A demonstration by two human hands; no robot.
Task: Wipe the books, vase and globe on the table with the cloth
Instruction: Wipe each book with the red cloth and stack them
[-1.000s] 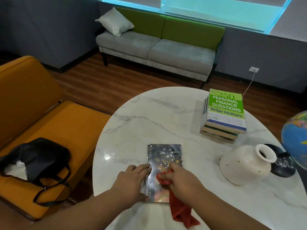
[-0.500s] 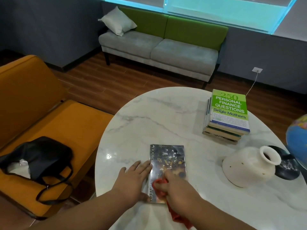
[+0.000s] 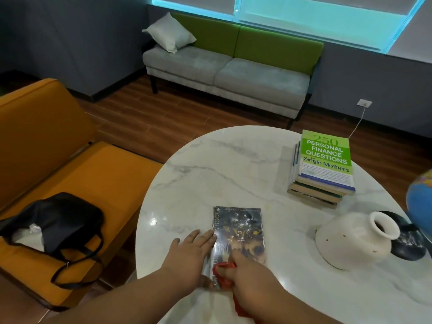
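Note:
A dark glossy book (image 3: pixel 239 230) lies flat on the round marble table (image 3: pixel 233 164), near its front edge. My left hand (image 3: pixel 190 256) rests flat, fingers straight, on the book's left edge. My right hand (image 3: pixel 252 274) grips a red cloth (image 3: pixel 223 274) and presses it on the lower part of the cover. A stack of books (image 3: pixel 323 167) with a green one on top stands at the back right. A white vase (image 3: pixel 357 239) lies tilted at the right. Only a blue part of the globe (image 3: pixel 420 202) shows at the right border.
An orange sofa (image 3: pixel 70 160) with a black bag (image 3: pixel 58 220) on it stands close to the table's left side. A grey and green couch (image 3: pixel 231 69) with a white pillow is across the wooden floor. The globe's dark base (image 3: pixel 409 244) sits behind the vase.
My right hand has dragged the red cloth down the book's cover toward me. My left hand has stayed on the book's left edge. The view has shifted slightly left.

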